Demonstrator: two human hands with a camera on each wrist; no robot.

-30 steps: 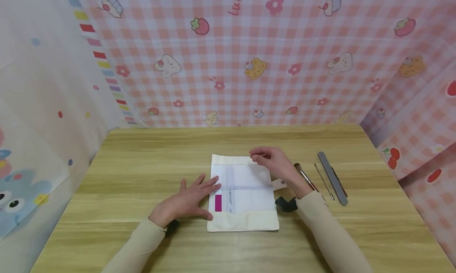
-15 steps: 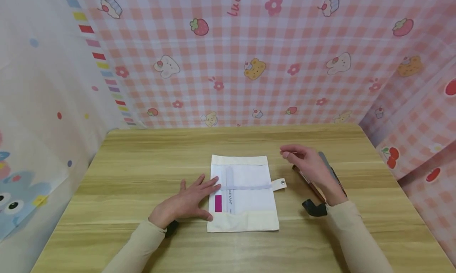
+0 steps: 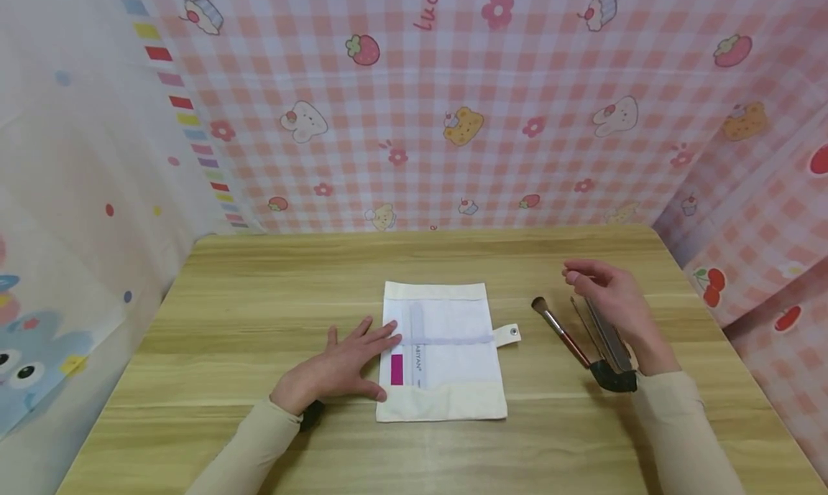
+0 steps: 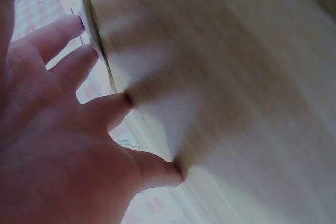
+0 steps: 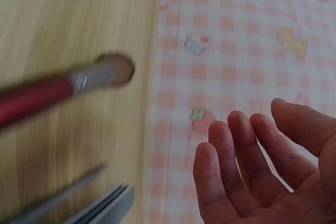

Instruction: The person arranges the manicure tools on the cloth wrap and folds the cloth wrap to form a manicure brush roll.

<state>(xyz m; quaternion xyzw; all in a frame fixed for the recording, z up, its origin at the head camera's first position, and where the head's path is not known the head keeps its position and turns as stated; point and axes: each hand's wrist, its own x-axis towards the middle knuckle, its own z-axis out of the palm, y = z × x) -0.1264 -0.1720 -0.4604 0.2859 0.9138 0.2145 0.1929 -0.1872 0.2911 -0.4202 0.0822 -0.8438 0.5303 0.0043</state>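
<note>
A white cloth roll-up pouch point(image 3: 453, 362) lies unfolded on the table, with a magenta block, printed lettering and a snap tab point(image 3: 507, 334) at its right side. My left hand point(image 3: 339, 362) rests with spread fingers on the pouch's left edge and the wood beside it. To the right, my right hand point(image 3: 611, 301) hovers over a grey nail file point(image 3: 604, 327), fingers loosely bent and holding nothing. Left of that hand lies a makeup brush point(image 3: 563, 333) with a red handle, also in the right wrist view as a brush point(image 5: 73, 83). A thin metal tool point(image 3: 582, 322) lies between them.
The wooden table point(image 3: 259, 279) ends at a pink checked cloth backdrop point(image 3: 420, 143). Black wrist camera mounts sit at both wrists, and the right mount point(image 3: 611, 376) covers the lower ends of the file and thin tool.
My right hand has moved right, from above the pouch's upper right corner, past the brush, to over the nail file. The left hand and pouch stay in place.
</note>
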